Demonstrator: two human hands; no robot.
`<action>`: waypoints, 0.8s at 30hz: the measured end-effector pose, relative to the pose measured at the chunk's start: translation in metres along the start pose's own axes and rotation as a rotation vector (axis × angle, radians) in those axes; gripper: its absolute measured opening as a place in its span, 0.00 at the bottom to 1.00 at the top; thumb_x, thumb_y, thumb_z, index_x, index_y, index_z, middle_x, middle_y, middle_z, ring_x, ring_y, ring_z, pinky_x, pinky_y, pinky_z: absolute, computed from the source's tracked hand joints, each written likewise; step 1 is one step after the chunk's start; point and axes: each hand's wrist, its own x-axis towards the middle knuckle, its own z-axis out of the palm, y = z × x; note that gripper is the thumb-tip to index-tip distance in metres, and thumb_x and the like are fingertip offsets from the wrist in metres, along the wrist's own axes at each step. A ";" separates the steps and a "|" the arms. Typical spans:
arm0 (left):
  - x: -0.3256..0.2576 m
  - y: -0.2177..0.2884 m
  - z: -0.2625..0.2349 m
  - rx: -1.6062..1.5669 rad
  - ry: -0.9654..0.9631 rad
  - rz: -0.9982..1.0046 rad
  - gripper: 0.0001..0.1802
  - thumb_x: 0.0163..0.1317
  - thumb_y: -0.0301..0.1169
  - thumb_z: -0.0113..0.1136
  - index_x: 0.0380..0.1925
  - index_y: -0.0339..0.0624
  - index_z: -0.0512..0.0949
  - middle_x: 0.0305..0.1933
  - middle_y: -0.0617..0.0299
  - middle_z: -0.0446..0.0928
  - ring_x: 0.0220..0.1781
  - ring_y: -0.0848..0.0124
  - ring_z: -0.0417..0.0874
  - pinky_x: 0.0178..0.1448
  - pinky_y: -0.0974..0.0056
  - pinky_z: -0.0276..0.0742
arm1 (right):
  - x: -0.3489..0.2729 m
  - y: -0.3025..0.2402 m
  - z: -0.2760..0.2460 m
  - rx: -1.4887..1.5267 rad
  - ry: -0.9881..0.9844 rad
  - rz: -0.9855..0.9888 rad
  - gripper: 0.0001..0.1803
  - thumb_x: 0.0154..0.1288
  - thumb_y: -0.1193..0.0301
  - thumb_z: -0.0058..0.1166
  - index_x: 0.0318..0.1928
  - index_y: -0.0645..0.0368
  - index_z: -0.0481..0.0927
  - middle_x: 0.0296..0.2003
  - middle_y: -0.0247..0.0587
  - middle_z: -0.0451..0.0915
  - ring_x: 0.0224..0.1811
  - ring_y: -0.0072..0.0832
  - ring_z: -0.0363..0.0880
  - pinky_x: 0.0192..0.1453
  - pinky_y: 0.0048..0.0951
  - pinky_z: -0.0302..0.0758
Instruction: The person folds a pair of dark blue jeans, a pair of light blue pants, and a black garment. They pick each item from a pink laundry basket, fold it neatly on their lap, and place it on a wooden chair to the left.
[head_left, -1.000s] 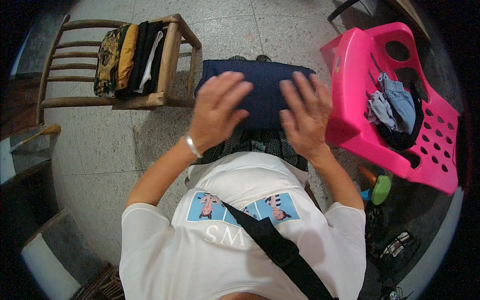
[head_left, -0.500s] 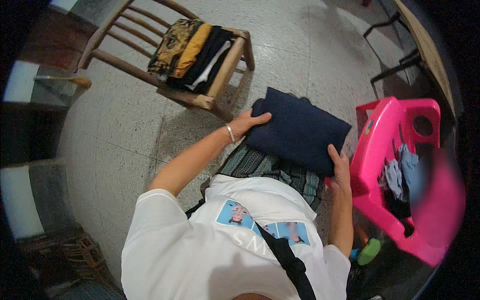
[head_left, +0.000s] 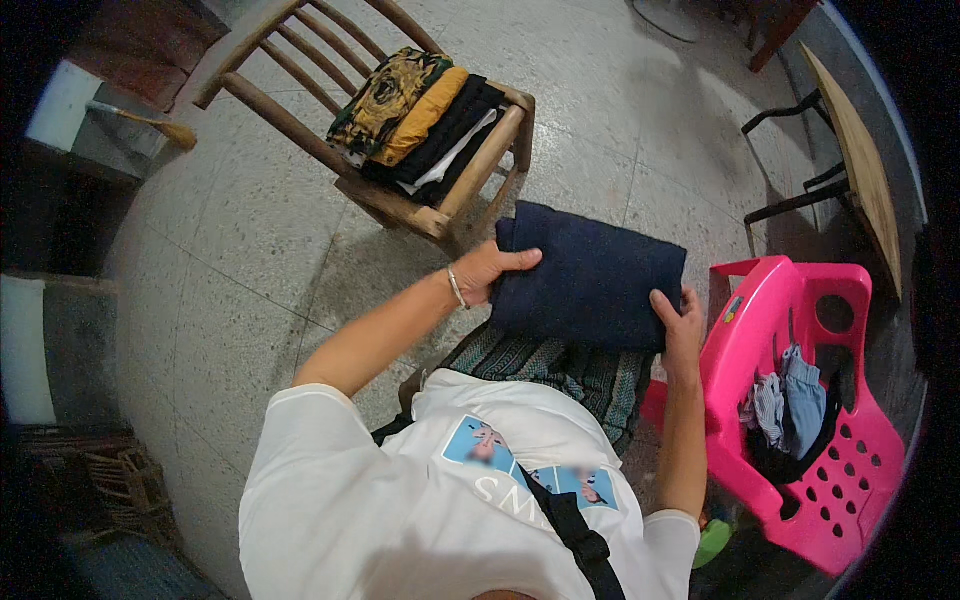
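Note:
A dark navy garment, folded into a flat rectangle [head_left: 595, 280], is held level above my lap. My left hand [head_left: 490, 270] grips its left edge, thumb on top and fingers hidden beneath. At its right edge my right hand [head_left: 680, 325] grips it the same way. Patterned dark green shorts [head_left: 540, 365] show under the garment. Ahead and to the left, a stack of folded clothes [head_left: 410, 110] lies on a wooden chair [head_left: 470, 185]; yellow, black and white pieces are in it.
Close on my right stands a pink plastic chair [head_left: 745, 330] with light blue clothes [head_left: 800, 395] on its seat. Behind it is a wooden board on black metal legs [head_left: 850, 160]. A broom [head_left: 170, 130] is at the far left, wickerwork [head_left: 135, 490] at the lower left.
The navy garment has been levelled and drawn slightly toward the left, still in both hands. My view has shifted, and the blurred pink shape over the pink chair is gone.

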 end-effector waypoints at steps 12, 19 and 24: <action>-0.057 0.229 -0.065 -0.051 0.080 0.718 0.25 0.62 0.39 0.54 0.53 0.32 0.68 0.51 0.45 0.74 0.52 0.55 0.78 0.54 0.52 0.78 | 0.108 -0.178 0.164 -0.095 -0.212 -0.821 0.34 0.60 0.67 0.58 0.63 0.65 0.59 0.57 0.52 0.68 0.50 0.34 0.75 0.50 0.30 0.75; -0.006 0.229 -0.276 -0.070 0.741 0.728 0.33 0.62 0.40 0.55 0.61 0.28 0.60 0.60 0.50 0.68 0.56 0.59 0.75 0.57 0.55 0.74 | 0.069 -0.047 0.121 0.037 -0.299 -0.235 0.29 0.63 0.74 0.51 0.63 0.63 0.57 0.57 0.49 0.65 0.38 0.29 0.78 0.38 0.26 0.78; 0.039 0.197 -0.303 -0.099 0.867 0.747 0.28 0.62 0.38 0.56 0.55 0.27 0.66 0.54 0.51 0.73 0.47 0.59 0.80 0.48 0.55 0.79 | 0.038 0.005 0.053 0.174 -0.088 -0.066 0.26 0.65 0.76 0.46 0.62 0.63 0.58 0.53 0.49 0.68 0.36 0.26 0.78 0.37 0.25 0.78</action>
